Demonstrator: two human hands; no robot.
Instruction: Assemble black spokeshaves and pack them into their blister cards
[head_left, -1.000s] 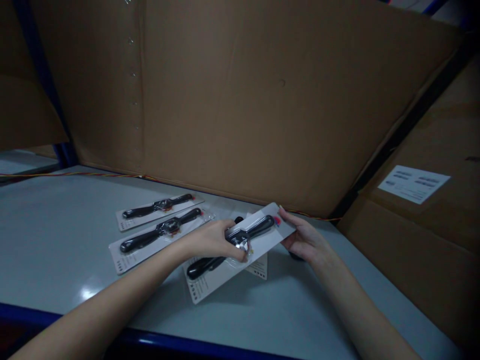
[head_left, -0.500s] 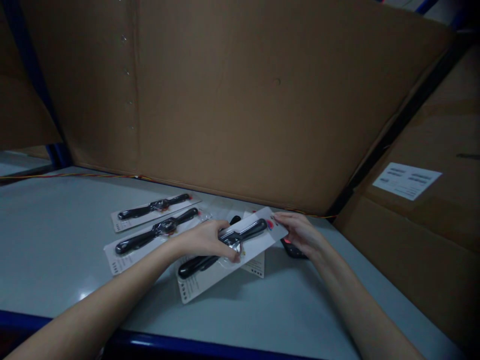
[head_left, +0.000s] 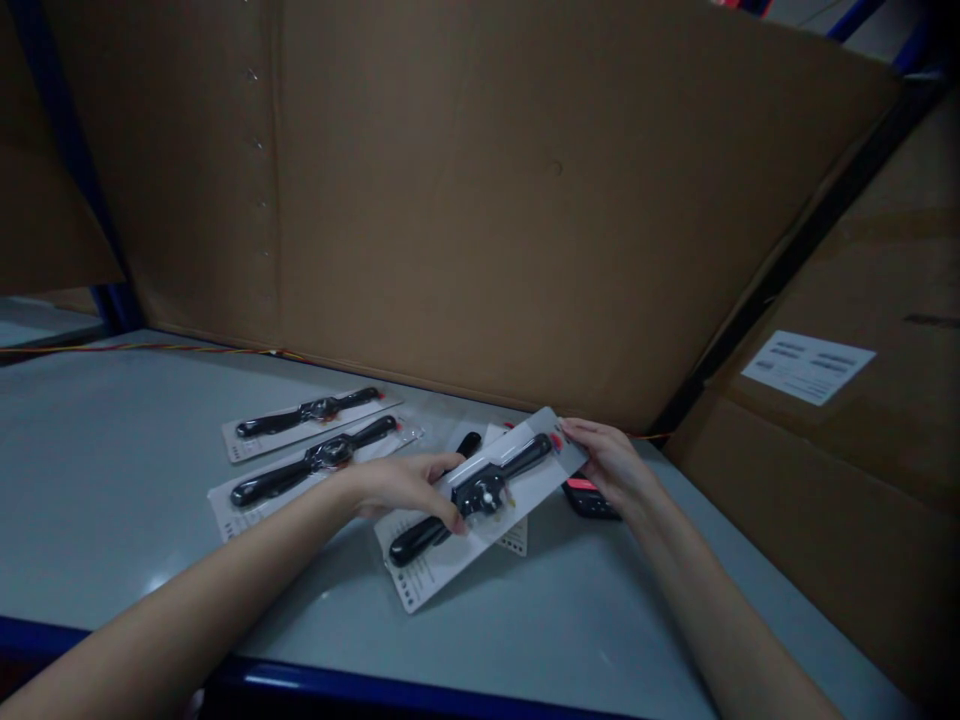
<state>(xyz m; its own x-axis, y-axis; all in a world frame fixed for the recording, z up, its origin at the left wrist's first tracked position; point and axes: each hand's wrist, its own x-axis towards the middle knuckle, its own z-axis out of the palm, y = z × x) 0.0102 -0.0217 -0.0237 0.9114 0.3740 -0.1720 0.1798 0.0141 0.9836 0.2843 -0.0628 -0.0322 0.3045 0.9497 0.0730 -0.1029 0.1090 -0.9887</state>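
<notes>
Holding carded tool (head_left: 484, 492) | near mid-length in left hand (head_left: 409, 485) | far end in right hand (head_left: 609, 462) | axis near-left to far-right

A large cardboard sheet (head_left: 480, 200) is standing behind the pale table (head_left: 112, 480), and a red-and-yellow cable (head_left: 135, 347) is running along the back edge. A white printed label (head_left: 808, 366) is sticking to the cardboard panel (head_left: 810, 480) at right, while a blue post (head_left: 118, 305) is rising at left.
</notes>
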